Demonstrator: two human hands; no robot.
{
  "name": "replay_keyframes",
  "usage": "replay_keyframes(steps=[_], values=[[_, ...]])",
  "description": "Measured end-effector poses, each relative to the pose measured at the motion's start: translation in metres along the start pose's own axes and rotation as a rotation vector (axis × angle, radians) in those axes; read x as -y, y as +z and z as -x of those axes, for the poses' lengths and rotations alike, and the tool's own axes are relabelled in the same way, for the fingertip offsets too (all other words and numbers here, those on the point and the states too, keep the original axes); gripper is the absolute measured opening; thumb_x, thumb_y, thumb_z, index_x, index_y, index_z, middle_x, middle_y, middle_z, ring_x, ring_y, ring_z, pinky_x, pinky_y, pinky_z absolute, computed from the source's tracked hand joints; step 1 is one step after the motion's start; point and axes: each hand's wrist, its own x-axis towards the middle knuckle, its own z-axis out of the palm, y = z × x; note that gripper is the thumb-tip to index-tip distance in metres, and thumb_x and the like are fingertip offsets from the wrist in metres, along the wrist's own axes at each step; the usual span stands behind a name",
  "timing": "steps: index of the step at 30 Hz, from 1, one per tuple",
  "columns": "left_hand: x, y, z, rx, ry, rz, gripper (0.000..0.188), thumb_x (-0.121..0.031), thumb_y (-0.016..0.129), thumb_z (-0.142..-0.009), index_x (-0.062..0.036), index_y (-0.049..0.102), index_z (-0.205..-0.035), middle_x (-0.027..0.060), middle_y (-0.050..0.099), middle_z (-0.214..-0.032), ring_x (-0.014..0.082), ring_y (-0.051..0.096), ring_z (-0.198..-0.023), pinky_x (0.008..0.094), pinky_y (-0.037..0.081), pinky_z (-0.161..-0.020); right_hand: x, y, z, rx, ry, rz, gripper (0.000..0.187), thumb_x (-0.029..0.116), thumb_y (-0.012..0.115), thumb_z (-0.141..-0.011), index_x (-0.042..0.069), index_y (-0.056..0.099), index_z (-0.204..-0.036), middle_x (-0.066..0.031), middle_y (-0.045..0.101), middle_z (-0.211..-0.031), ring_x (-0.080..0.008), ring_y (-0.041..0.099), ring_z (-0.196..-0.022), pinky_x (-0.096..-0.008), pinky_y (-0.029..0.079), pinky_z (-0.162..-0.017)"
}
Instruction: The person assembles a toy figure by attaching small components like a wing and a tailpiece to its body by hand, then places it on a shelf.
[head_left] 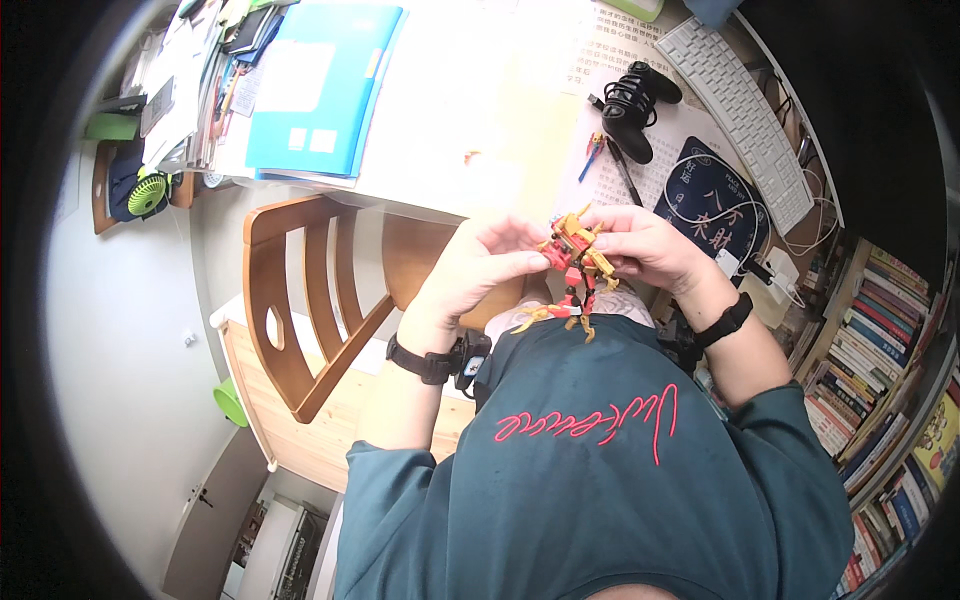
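A small red and gold toy figure (pixel 572 246) with jointed limbs is held up between my two hands, just past the desk's near edge. Its gold-tipped feet point down toward my shirt. My left hand (pixel 487 262) pinches its left side between thumb and fingers. On the other side, my right hand (pixel 650 243) has its fingers closed on the figure's upper part and gold arm. The exact grip of some fingertips is hidden behind the toy.
The desk (pixel 480 110) carries a blue folder (pixel 320 90), a black game controller (pixel 630 120) wrapped in its cable, a pen (pixel 623 172), a small red-and-blue item (pixel 592 155), a white keyboard (pixel 735 115) and a dark mouse pad (pixel 708 200). A wooden chair (pixel 300 300) stands left; bookshelves (pixel 880 320) rise right.
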Motion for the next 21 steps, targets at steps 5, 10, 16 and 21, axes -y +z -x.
replay_keyframes(steps=[5,10,16,21], values=[[0.002,-0.003,0.001,-0.046,0.014,0.003,0.017,0.002,0.067,-0.081,-0.0025,0.063,-0.097,0.0067,0.068,-0.094,0.0142,0.064,-0.090,0.0300,0.051,-0.085,0.003,0.004,-0.002,-0.003,0.011,0.014,0.035,0.015,0.056,-0.091,-0.001,0.056,-0.122,0.0004,0.062,-0.086,-0.0002,0.042,-0.054,-0.0143,0.028,-0.044],[0.007,-0.007,0.004,-0.066,0.006,0.075,0.017,0.001,0.068,-0.081,-0.0034,0.064,-0.097,0.0072,0.069,-0.093,0.0146,0.066,-0.089,0.0298,0.052,-0.085,-0.001,0.002,-0.005,-0.056,-0.017,-0.073,0.034,0.010,0.055,-0.091,-0.006,0.054,-0.121,-0.0022,0.060,-0.078,-0.0011,0.040,-0.049,-0.0140,0.028,-0.042],[0.014,-0.012,0.003,-0.028,0.056,0.213,0.014,0.002,0.066,-0.081,-0.0030,0.064,-0.094,0.0087,0.069,-0.092,0.0169,0.066,-0.089,0.0316,0.052,-0.086,-0.003,-0.004,-0.007,-0.002,-0.002,-0.079,0.033,0.013,0.054,-0.092,-0.003,0.054,-0.121,0.0031,0.048,-0.066,-0.0024,0.036,-0.048,-0.0171,0.026,-0.041],[0.017,-0.010,0.001,0.016,0.067,0.275,0.014,0.003,0.065,-0.082,-0.0033,0.064,-0.094,0.0090,0.068,-0.094,0.0179,0.065,-0.091,0.0326,0.052,-0.086,-0.002,-0.003,-0.005,0.042,-0.003,-0.096,0.033,0.013,0.055,-0.092,-0.003,0.054,-0.120,0.0017,0.052,-0.070,-0.0024,0.036,-0.049,-0.0169,0.027,-0.042]])
